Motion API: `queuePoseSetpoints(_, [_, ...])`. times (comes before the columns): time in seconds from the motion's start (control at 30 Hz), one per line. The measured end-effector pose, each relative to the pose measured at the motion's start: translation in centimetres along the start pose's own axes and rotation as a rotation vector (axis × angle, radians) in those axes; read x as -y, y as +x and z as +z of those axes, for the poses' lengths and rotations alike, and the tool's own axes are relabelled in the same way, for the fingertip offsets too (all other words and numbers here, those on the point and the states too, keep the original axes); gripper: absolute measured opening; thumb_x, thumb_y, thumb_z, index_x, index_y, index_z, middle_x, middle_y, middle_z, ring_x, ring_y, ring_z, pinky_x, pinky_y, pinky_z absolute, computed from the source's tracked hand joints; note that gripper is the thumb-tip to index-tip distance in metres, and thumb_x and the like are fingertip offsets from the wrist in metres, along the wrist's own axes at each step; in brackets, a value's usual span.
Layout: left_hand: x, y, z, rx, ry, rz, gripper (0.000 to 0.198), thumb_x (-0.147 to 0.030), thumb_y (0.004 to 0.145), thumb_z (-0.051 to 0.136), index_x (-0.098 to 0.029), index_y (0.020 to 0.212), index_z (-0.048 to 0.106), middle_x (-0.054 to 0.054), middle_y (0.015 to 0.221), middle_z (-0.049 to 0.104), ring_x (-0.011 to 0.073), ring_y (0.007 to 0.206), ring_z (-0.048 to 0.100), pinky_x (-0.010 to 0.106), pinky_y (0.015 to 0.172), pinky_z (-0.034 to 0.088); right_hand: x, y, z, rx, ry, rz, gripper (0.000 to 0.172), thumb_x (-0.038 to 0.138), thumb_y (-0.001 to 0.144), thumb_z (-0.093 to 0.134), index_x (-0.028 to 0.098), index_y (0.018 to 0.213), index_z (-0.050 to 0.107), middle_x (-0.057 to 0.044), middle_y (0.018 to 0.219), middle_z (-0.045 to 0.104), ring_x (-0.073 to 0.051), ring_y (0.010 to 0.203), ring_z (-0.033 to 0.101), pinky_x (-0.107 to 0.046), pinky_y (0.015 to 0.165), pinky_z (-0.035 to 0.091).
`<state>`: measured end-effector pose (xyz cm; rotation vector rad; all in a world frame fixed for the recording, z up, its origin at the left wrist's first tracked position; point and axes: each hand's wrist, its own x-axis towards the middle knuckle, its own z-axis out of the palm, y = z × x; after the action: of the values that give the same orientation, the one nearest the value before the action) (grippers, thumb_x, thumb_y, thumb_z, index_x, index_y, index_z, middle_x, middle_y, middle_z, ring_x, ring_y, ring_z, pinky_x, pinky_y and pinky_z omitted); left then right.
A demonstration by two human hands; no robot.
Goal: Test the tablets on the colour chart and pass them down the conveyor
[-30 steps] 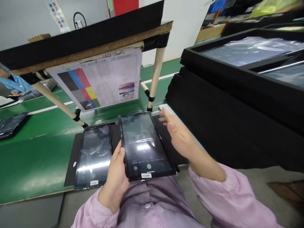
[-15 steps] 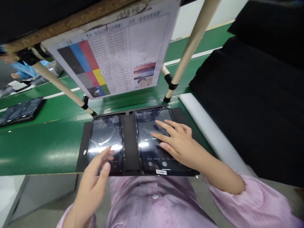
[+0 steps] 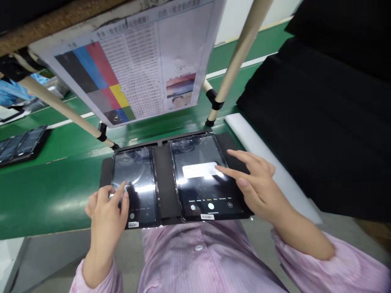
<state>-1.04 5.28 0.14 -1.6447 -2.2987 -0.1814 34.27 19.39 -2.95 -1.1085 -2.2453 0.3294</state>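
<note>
Two black, flat rectangular tablets with glossy, film-covered screens lie side by side, face up, in a matte black tray (image 3: 165,187) at the near edge of a shiny green table (image 3: 45,203).

The left hand (image 3: 106,209) is over the left tablet (image 3: 137,167), at the left side of its screen. Its grip is curled, thumb and fingertips close together; whether they pinch anything, I cannot tell.

The right hand (image 3: 261,189) reaches across the right edge of the right tablet (image 3: 195,150), its grip spread and holding nothing. The extended index fingertip is at the right end of a bright white box on the screen, above a row of round icons. Each tablet bears a small white label at its near edge.

To the right, a long white foam-like strip (image 3: 269,162) runs beside a heap of large black sheets (image 3: 314,122). Beyond the tablets, between cream-coloured tubular posts with black joints, hangs a printed white sheet (image 3: 143,73) with coloured blocks and text. At far left, more dark tablets (image 3: 23,144) lie in a row on the green surface, and a co-worker's blue sleeve (image 3: 12,89) shows farther back.
</note>
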Motion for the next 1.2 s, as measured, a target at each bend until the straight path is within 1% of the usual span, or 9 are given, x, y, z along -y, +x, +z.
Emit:
queuePoseSetpoints(0.1, [0.4, -0.5, -0.1, -0.082, -0.095, 0.056, 0.031, -0.032, 0.097, 0.051, -0.026, 0.111, 0.077, 0.010, 0.099, 0.058, 0.0279, 0.095, 0.046, 0.044, 0.085, 0.037, -0.2, -0.8, -0.1, -0.014, -0.041, -0.002, 0.046, 0.036, 0.105, 0.031, 0.031, 0.114, 0.075, -0.007, 0.146, 0.050, -0.035, 0.136, 0.041, -0.059, 0.104, 0.033])
queuePoseSetpoints(0.47, [-1.9, -0.8, -0.3, 0.027, -0.191, 0.166, 0.032, -0.027, 0.096, 0.053, -0.025, 0.121, 0.073, 0.013, 0.109, 0.050, 0.0285, 0.099, 0.045, 0.048, 0.090, 0.041, -0.3, -1.3, -0.4, -0.054, -0.011, -0.012, 0.049, 0.037, 0.105, 0.025, 0.025, 0.120, 0.071, -0.014, 0.149, 0.046, -0.037, 0.130, 0.047, -0.064, 0.099, 0.035])
queuePoseSetpoints(0.6, [-3.0, -0.3, -0.3, 0.071, -0.166, 0.164, 0.033, -0.027, 0.096, 0.053, -0.027, 0.122, 0.073, 0.013, 0.108, 0.050, 0.0297, 0.098, 0.044, 0.051, 0.088, 0.043, -1.0, -2.6, -1.5, 0.127, -0.092, -0.079, 0.046, 0.052, 0.101, 0.036, 0.037, 0.142, 0.051, -0.014, 0.153, 0.039, -0.041, 0.128, 0.051, -0.063, 0.088, 0.049])
queuePoseSetpoints(0.7, [-3.3, -0.2, -0.2, 0.120, -0.122, 0.154, 0.034, -0.030, 0.095, 0.054, -0.029, 0.124, 0.071, 0.013, 0.110, 0.049, 0.0309, 0.099, 0.044, 0.054, 0.087, 0.045, -1.1, -3.7, -2.0, 0.231, -0.189, -0.165, 0.074, 0.071, 0.091, 0.044, 0.038, 0.156, 0.030, -0.018, 0.154, 0.037, -0.043, 0.123, 0.056, -0.057, 0.078, 0.057])
queuePoseSetpoints(0.8, [-1.7, -1.0, -0.3, 0.179, -0.185, 0.154, 0.040, -0.036, 0.093, 0.059, -0.029, 0.132, 0.065, 0.013, 0.116, 0.048, 0.0323, 0.107, 0.047, 0.058, 0.094, 0.045, -1.1, -4.5, -1.8, 0.251, -0.247, -0.221, 0.092, 0.078, 0.085, 0.045, 0.031, 0.160, 0.021, -0.021, 0.153, 0.039, -0.043, 0.125, 0.055, -0.058, 0.080, 0.058])
queuePoseSetpoints(0.87, [0.4, -2.1, -0.3, 0.264, -0.263, 0.183, 0.063, -0.042, 0.085, 0.071, -0.031, 0.144, 0.053, 0.014, 0.129, 0.045, 0.0372, 0.123, 0.044, 0.061, 0.103, 0.042, -1.3, -4.9, -1.3, 0.252, -0.269, -0.230, 0.093, 0.077, 0.085, 0.047, 0.030, 0.161, 0.021, -0.020, 0.152, 0.043, -0.044, 0.130, 0.052, -0.060, 0.085, 0.056])
queuePoseSetpoints(0.97, [3.4, -3.9, 0.3, 0.377, -0.311, 0.212, 0.102, -0.040, 0.074, 0.082, -0.036, 0.157, 0.024, 0.015, 0.157, 0.027, 0.0463, 0.147, 0.021, 0.067, 0.112, 0.032, -1.9, -5.3, -0.4, 0.227, -0.272, -0.190, 0.093, 0.074, 0.085, 0.052, 0.033, 0.161, 0.018, -0.017, 0.150, 0.048, -0.042, 0.134, 0.049, -0.060, 0.090, 0.052])
queuePoseSetpoints(1.07, [4.8, -5.1, 1.5, 0.351, -0.336, 0.165, 0.103, -0.034, 0.080, 0.078, -0.039, 0.159, 0.012, 0.013, 0.166, 0.015, 0.0444, 0.153, 0.010, 0.067, 0.115, 0.029, -2.6, -5.4, -0.1, 0.211, -0.255, -0.167, 0.092, 0.072, 0.085, 0.055, 0.036, 0.160, 0.019, -0.013, 0.150, 0.050, -0.039, 0.135, 0.049, -0.058, 0.091, 0.049])
queuePoseSetpoints(1.2, [4.5, -5.2, 2.9, 0.244, -0.380, 0.205, 0.101, -0.040, 0.081, 0.078, -0.037, 0.159, 0.014, 0.014, 0.163, 0.028, 0.0408, 0.153, 0.017, 0.065, 0.116, 0.030, -3.1, -5.4, -0.1, 0.210, -0.247, -0.178, 0.086, 0.070, 0.087, 0.054, 0.034, 0.159, 0.023, -0.013, 0.150, 0.050, -0.036, 0.135, 0.050, -0.054, 0.094, 0.046])
